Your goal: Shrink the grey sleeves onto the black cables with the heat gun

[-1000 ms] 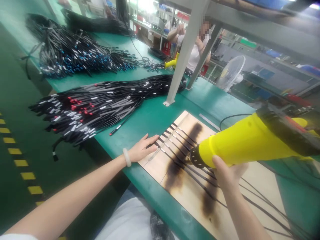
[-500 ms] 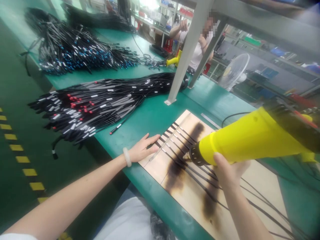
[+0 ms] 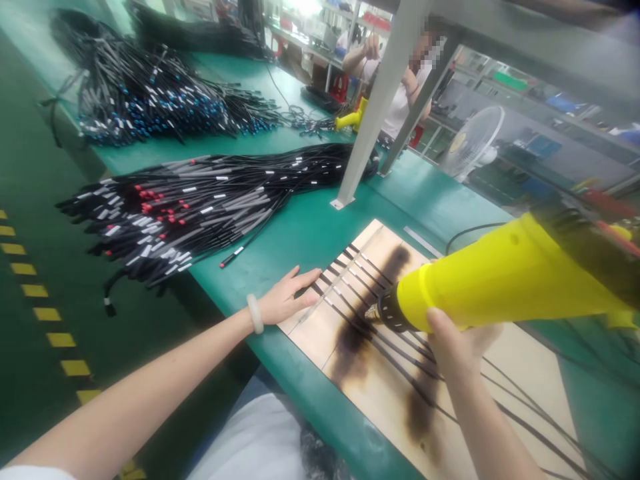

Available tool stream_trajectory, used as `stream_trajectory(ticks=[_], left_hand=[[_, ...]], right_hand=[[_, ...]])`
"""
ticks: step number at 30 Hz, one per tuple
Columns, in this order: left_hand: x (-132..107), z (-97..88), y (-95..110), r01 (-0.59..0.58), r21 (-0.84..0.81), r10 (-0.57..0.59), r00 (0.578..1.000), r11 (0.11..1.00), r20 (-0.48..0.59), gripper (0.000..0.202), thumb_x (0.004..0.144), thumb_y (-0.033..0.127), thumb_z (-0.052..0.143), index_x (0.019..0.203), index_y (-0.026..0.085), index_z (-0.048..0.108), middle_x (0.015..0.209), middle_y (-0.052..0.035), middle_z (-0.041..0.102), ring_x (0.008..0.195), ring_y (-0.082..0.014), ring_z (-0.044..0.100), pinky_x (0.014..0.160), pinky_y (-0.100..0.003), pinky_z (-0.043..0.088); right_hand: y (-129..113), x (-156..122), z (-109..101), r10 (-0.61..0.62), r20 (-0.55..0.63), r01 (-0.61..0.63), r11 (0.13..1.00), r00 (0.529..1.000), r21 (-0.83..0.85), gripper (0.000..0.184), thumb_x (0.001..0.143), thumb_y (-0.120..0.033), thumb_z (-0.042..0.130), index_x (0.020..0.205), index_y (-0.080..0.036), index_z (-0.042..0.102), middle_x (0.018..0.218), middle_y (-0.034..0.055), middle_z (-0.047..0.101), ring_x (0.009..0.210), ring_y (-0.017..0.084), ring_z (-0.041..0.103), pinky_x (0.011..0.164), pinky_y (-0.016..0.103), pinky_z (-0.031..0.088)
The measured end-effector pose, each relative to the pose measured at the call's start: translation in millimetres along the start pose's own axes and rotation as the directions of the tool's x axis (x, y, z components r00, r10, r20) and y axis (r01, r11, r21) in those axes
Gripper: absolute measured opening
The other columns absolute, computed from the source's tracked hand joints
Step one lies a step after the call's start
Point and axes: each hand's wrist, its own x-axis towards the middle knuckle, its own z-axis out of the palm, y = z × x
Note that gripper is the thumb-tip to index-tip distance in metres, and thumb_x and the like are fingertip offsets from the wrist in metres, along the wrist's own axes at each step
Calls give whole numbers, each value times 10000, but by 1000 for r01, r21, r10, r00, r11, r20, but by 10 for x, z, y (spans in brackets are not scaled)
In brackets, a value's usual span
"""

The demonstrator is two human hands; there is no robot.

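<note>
Dozens of black cables form a red-tipped bundle (image 3: 225,190) on the green bench (image 3: 300,220), their labelled ends hanging over the near edge at the left. Beyond it, toward the bench's left end, lies a blue-tipped bundle (image 3: 160,100), its ends also reaching that near edge. Next along the near edge comes the left hand (image 3: 287,297), a pale bracelet (image 3: 255,313) on its wrist. Its grip is loose, thumb and fingers stretched out over the cable ends at the left edge of a wooden board (image 3: 390,400). The board lies at the near edge of the bench and bears two dark scorched bands. Several black cables (image 3: 395,363) run side by side across it, under a thin strip (image 3: 345,272) near the board's left edge. A grey metal post (image 3: 367,120) stands on the bench behind the board; past it are a second yellow heat gun (image 3: 350,120) and a co-worker in a white top (image 3: 395,110). The right hand (image 3: 457,350) has its grip closed on the barrel of a yellow heat gun (image 3: 490,280), held over the board. Its metal nozzle (image 3: 371,313) points left at the cables; whether it touches them cannot be told. Beyond the bench's far edge stands a white fan (image 3: 473,143).
</note>
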Motion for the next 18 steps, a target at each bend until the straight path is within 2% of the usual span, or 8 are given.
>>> stream_trajectory(ticks=[6, 14, 18], left_hand=[[4, 7, -14, -10, 0, 10, 1000, 1000, -2, 876, 793, 731, 204, 1383, 87, 273, 1430, -116, 290, 1340, -213, 246, 1140, -414, 0], [4, 27, -55, -30, -2, 30, 1000, 1000, -6, 788, 817, 694, 236, 1388, 153, 277, 1434, -92, 286, 1336, -207, 257, 1138, -427, 3], [5, 21, -36, -19, 0, 19, 1000, 1000, -7, 817, 813, 704, 217, 1385, 123, 281, 1432, -104, 289, 1337, -217, 254, 1138, -430, 2]], right_hand=[[57, -33, -30, -7, 16, 9, 997, 1000, -74, 495, 477, -232, 767, 917, -86, 593, 888, 124, 621, 778, 239, 617, 723, 407, 524], [155, -40, -121, -15, 11, 17, 984, 1000, -176, 536, 495, -266, 762, 961, -81, 571, 898, 152, 620, 776, 258, 618, 780, 480, 489], [169, -44, -125, -13, 33, 18, 986, 999, -168, 554, 489, -252, 762, 979, -85, 566, 908, 150, 619, 771, 257, 618, 758, 468, 499]])
